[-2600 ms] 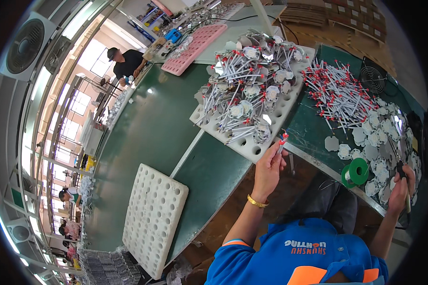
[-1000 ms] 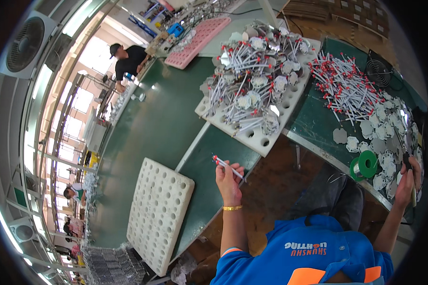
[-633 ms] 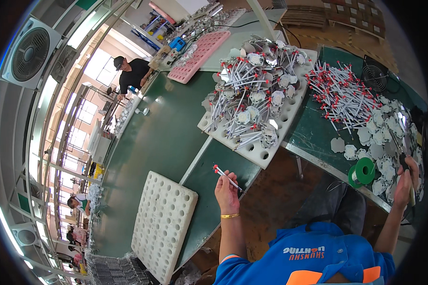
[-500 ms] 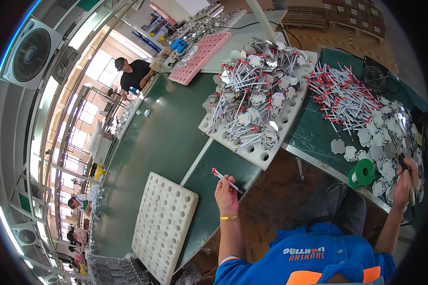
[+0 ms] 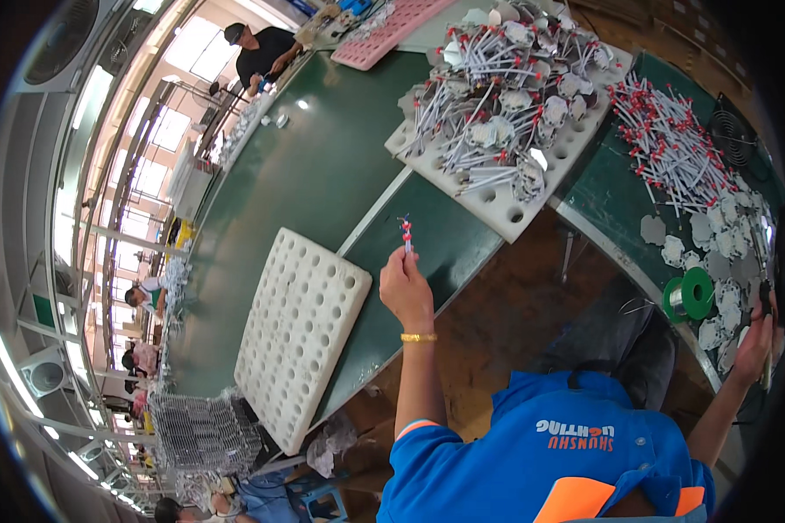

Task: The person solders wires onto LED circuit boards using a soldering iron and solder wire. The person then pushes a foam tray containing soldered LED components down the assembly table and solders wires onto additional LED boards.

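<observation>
Wires (image 5: 407, 237) point straight ahead from your left grip (image 5: 407, 288), well apart from your right

Your left grip is drawn down to a pinch on the white lengths, with the red ends and fine bare tips standing out beyond the fingertips. The remaining length is hidden in the hand, and the number of wires you hold is too small to tell. Their long axis runs away from your body, roughly carrying on the line of your left forearm, so the red ends are the part farthest from you.

Your right grip (image 5: 756, 340) is far to the right of those wires and a little nearer your body. Its fingers are wrapped round a dark-handled tool (image 5: 765, 298) that points forward; the tip is too dim near the rim to make out.

Beside your left grip, a white holed board (image 5: 337, 347) lies to the left on the green surface (image 5: 305, 174). Ahead and to its right, a second holed board (image 5: 475, 207) carries a heap of wired plates (image 5: 497, 100).

Just left of your right grip and ahead is a green spool (image 5: 696, 295). Loose plates (image 5: 724, 240) spread ahead, with a pile of red-ended wires (image 5: 672, 144) farther out, so your right grip is the nearer one to both.
</observation>
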`<action>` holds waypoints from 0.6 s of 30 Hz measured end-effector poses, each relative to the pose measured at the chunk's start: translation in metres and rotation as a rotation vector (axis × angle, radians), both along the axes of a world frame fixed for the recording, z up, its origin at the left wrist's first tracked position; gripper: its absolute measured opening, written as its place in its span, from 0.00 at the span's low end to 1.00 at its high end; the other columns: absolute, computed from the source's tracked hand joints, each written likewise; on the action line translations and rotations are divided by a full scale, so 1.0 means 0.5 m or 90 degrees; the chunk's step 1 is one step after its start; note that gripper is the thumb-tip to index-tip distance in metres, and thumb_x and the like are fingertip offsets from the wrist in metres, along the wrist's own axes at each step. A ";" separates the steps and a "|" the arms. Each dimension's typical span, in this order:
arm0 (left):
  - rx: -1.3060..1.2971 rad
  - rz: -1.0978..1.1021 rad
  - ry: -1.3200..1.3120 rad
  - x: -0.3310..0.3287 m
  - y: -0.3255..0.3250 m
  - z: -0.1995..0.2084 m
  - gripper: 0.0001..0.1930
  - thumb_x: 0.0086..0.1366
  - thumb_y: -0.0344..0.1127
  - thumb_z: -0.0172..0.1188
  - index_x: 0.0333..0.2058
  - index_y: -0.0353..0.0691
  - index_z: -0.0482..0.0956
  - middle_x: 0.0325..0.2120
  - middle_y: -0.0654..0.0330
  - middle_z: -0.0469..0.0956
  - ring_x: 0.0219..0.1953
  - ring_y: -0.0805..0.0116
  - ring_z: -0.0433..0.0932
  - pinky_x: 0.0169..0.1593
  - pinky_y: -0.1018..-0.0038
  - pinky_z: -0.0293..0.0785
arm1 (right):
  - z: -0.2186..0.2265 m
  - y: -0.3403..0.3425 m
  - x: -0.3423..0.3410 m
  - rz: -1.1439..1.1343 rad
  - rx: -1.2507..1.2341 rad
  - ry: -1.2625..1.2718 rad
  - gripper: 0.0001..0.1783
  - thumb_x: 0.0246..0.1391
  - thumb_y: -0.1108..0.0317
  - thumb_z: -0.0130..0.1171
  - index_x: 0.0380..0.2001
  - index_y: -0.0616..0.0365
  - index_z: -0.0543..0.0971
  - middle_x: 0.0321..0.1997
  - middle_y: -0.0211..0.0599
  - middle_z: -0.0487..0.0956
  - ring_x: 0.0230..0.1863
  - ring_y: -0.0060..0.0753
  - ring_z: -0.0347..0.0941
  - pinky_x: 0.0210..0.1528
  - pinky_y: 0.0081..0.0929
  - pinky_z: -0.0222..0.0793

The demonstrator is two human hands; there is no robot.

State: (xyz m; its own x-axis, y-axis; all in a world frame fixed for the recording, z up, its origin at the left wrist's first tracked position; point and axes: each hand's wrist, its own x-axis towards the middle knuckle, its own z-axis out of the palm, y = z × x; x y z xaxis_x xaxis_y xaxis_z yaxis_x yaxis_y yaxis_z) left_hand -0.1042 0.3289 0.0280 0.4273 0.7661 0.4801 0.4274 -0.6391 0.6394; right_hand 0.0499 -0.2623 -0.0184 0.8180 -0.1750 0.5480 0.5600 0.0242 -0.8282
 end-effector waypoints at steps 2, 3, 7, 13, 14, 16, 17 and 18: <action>0.075 0.040 0.174 -0.007 0.029 -0.010 0.08 0.60 0.36 0.54 0.36 0.42 0.79 0.25 0.60 0.80 0.28 0.59 0.77 0.36 0.66 0.72 | 0.000 0.007 0.000 -0.016 0.000 0.000 0.19 0.57 0.73 0.42 0.50 0.71 0.68 0.54 0.44 0.68 0.49 0.32 0.64 0.54 0.30 0.61; 0.073 0.040 0.174 -0.012 0.039 -0.022 0.08 0.60 0.36 0.54 0.36 0.42 0.79 0.25 0.60 0.80 0.28 0.59 0.77 0.36 0.66 0.72 | 0.004 0.012 0.000 -0.039 0.006 -0.004 0.19 0.57 0.73 0.42 0.50 0.71 0.68 0.55 0.44 0.67 0.51 0.32 0.64 0.54 0.30 0.61; 0.118 0.046 0.277 -0.028 0.056 -0.064 0.10 0.57 0.36 0.58 0.37 0.42 0.79 0.29 0.58 0.80 0.33 0.58 0.77 0.39 0.65 0.71 | 0.001 0.002 -0.005 -0.033 0.007 0.001 0.19 0.57 0.73 0.42 0.50 0.71 0.67 0.55 0.44 0.67 0.54 0.33 0.63 0.54 0.30 0.61; 0.103 0.041 0.247 -0.044 0.024 -0.065 0.11 0.53 0.35 0.62 0.36 0.42 0.79 0.34 0.57 0.78 0.38 0.57 0.75 0.42 0.65 0.70 | 0.016 0.008 -0.016 -0.022 -0.039 -0.034 0.19 0.57 0.73 0.41 0.50 0.71 0.68 0.55 0.44 0.67 0.48 0.30 0.63 0.50 0.28 0.61; 0.100 0.040 0.242 -0.050 0.019 -0.061 0.11 0.52 0.35 0.62 0.35 0.42 0.79 0.35 0.57 0.77 0.38 0.57 0.74 0.42 0.65 0.69 | 0.023 0.020 -0.018 0.003 -0.041 -0.049 0.19 0.56 0.73 0.41 0.50 0.71 0.68 0.55 0.44 0.67 0.44 0.29 0.62 0.48 0.28 0.60; 0.097 0.034 0.250 -0.063 0.014 -0.061 0.10 0.51 0.35 0.63 0.34 0.42 0.79 0.33 0.58 0.77 0.37 0.57 0.73 0.42 0.65 0.69 | 0.035 0.054 -0.022 -0.012 -0.047 -0.064 0.19 0.54 0.73 0.42 0.49 0.70 0.69 0.52 0.43 0.68 0.36 0.27 0.59 0.45 0.27 0.59; 0.089 0.040 0.266 -0.076 0.013 -0.058 0.09 0.51 0.35 0.63 0.33 0.42 0.79 0.32 0.58 0.77 0.36 0.57 0.73 0.41 0.65 0.69 | 0.039 0.062 -0.022 -0.017 -0.043 -0.068 0.19 0.54 0.73 0.42 0.49 0.70 0.69 0.52 0.43 0.68 0.36 0.27 0.59 0.45 0.27 0.59; 0.093 0.033 0.263 -0.084 0.014 -0.057 0.09 0.51 0.35 0.63 0.33 0.42 0.79 0.32 0.58 0.77 0.36 0.57 0.73 0.41 0.65 0.69 | 0.044 0.065 -0.025 0.003 -0.046 -0.071 0.18 0.55 0.74 0.41 0.48 0.69 0.69 0.51 0.42 0.68 0.36 0.26 0.59 0.46 0.27 0.59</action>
